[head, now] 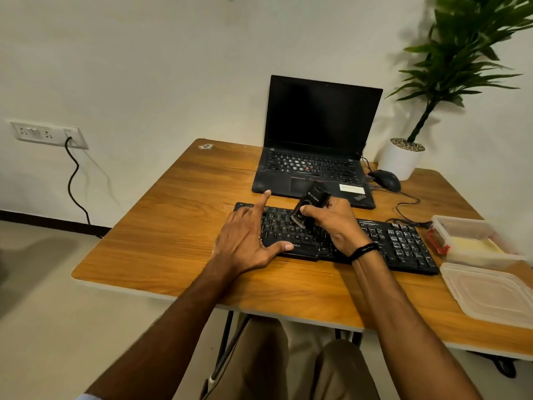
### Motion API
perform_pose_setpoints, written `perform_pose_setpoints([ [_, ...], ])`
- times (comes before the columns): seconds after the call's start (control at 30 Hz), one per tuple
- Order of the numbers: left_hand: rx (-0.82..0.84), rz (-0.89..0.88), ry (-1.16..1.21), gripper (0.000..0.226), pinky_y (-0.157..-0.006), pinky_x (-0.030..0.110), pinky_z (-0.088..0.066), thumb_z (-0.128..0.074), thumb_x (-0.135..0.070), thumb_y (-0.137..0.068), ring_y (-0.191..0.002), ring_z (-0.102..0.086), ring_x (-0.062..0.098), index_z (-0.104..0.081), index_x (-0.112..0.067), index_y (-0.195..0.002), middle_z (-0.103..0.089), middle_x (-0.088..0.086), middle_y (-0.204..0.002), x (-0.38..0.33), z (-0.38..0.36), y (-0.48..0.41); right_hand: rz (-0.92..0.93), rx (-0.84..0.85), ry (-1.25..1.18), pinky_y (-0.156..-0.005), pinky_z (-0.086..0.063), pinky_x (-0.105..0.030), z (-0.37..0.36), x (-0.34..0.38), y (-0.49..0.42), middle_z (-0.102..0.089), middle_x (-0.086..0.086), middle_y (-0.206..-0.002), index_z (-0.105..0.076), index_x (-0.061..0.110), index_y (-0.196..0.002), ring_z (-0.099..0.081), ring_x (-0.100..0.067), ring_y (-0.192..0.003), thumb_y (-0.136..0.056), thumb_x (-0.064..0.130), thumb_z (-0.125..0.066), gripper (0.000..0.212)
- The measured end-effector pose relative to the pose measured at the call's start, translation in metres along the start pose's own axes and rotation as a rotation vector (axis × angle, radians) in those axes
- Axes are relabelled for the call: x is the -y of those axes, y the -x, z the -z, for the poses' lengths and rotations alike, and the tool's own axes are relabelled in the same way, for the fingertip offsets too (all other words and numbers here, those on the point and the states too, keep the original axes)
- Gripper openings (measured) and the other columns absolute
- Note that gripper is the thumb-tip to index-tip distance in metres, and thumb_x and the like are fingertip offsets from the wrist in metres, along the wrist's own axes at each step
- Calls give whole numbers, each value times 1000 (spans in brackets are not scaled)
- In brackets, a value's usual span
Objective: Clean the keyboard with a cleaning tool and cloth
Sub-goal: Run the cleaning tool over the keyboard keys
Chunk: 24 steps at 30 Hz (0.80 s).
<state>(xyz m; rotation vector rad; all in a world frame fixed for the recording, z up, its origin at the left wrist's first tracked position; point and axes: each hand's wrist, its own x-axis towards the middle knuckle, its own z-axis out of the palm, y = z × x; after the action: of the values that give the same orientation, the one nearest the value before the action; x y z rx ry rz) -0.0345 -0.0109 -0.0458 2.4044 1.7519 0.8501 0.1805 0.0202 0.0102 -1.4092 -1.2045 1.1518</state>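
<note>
Left hand — fingers spread, resting flat on the left end of the black plastic keyboard, which lies on the brown wood-grain worktop. Right hand — gripping a black rectangular cleaning tool, its bristled end touching the keys.

"…NICS" on keyboard, partial "STI…" on cleaning tool
</note>
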Motion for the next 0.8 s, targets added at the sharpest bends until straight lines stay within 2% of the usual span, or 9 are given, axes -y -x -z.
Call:
perform_pose_setpoints([
  [0.17, -8, -24, -53, 126, -113, 44, -38, -34, -102, -71, -127, -52, 24, 8, -27, -163, -58, 8, -141, -17, -1, 2, -23, -34, -22, -85, -60, -42, 4, 5, 4, -77, -6, -92, -68, 10, -101, -75, -20, -86, -67, 4, -88, 40],
  [0.33, 0, -14, -48, 132, -114, 42, -36, -31, -106, -67, -127, -53, 22, 15, -26, -162, -57, 9, -142, -16, -4, 0, 105, -107, 267, -75, -61, -33, -2, 8, 9, -75, 1, -94, -67, 21, -95, -72, -12, -84, -72, 19, -87, 31],
  [0.37, 3, -13, -42, 134, -114, 42, -36, -30, -106, -66, -128, -52, 22, 16, -26, -162, -57, 9, -142, -16, -5, 0, 134, -71, 341, -74, -61, -30, -2, 9, 11, -74, 3, -94, -66, 22, -96, -71, -10, -84, -72, 21, -86, 32],
  [0.47, 7, -9, -28, 135, -115, 40, -35, -32, -107, -64, -129, -52, 22, 18, -26, -161, -57, 7, -143, -15, -5, -1, 138, 210, 429, -73, -60, -28, -5, 14, 20, -75, 4, -93, -68, 18, -105, -72, -9, -85, -72, 21, -87, 38],
  [0.5, 7, -9, -23, 136, -115, 40, -35, -33, -106, -64, -129, -52, 22, 17, -26, -161, -57, 7, -143, -15, -5, -1, 161, 214, 489, -71, -59, -24, -7, 16, 21, -74, 6, -91, -68, 19, -104, -71, -8, -83, -74, 22, -86, 36],
  [0.6, 14, 0, -4, 137, -115, 41, -35, -36, -107, -62, -129, -52, 22, 16, -27, -161, -56, 8, -144, -14, -5, -1, 219, -74, 648, -56, -45, -11, -6, 26, 16, -64, 13, -89, -64, 22, -100, -60, -2, -76, -80, 24, -81, 27],
  [0.63, 13, 2, -2, 137, -115, 42, -35, -37, -107, -62, -129, -52, 22, 17, -27, -161, -56, 8, -144, -13, -6, -2, 207, -89, 624, -55, -44, -10, -4, 27, 15, -63, 12, -89, -63, 23, -100, -60, -1, -76, -80, 24, -81, 27],
  [0.73, 10, 1, -13, 137, -114, 42, -36, -38, -106, -64, -128, -52, 23, 19, -28, -160, -56, 8, -143, -12, -7, -3, 133, 70, 506, -54, -47, -9, -1, 26, 20, -68, 12, -91, -65, 26, -101, -64, 1, -81, -78, 20, -83, 30],
  [0.8, 21, 3, -6, 137, -114, 42, -36, -38, -106, -63, -128, -52, 22, 19, -29, -160, -56, 9, -143, -12, -8, -3, 83, 62, 556, -51, -45, -10, 2, 29, 23, -65, 10, -91, -65, 24, -104, -61, 1, -76, -78, 20, -82, 31],
])
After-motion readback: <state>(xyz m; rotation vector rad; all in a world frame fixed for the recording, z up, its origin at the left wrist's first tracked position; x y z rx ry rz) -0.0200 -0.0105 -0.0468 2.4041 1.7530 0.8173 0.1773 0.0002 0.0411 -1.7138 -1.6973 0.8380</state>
